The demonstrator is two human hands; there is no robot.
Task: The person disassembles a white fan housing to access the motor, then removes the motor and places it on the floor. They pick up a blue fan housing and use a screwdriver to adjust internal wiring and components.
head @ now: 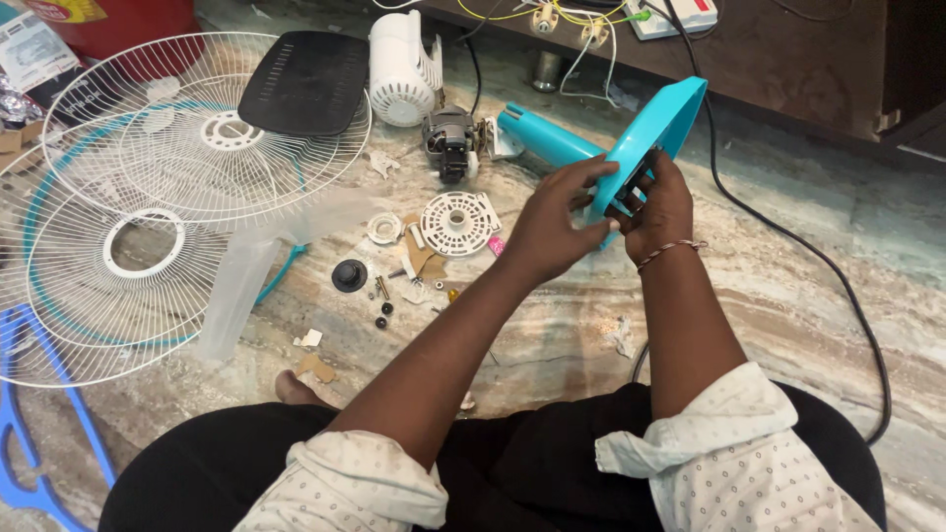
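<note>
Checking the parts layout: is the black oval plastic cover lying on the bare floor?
No, the black oval plastic cover rests on top of a white wire fan guard, not on the marble floor.

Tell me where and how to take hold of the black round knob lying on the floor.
Grip the black round knob by its rim, coming straight down from above. It lies flat on the floor with its raised centre up, and small screws and scraps sit close to its right, so a top pinch probably stays clear of them.

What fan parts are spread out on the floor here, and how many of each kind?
White wire grilles: 2
Turquoise base pieces: 1, held by left hand and right hand
White motor covers: 1
Bare motors: 1
Black panels: 1
Total: 6
</note>
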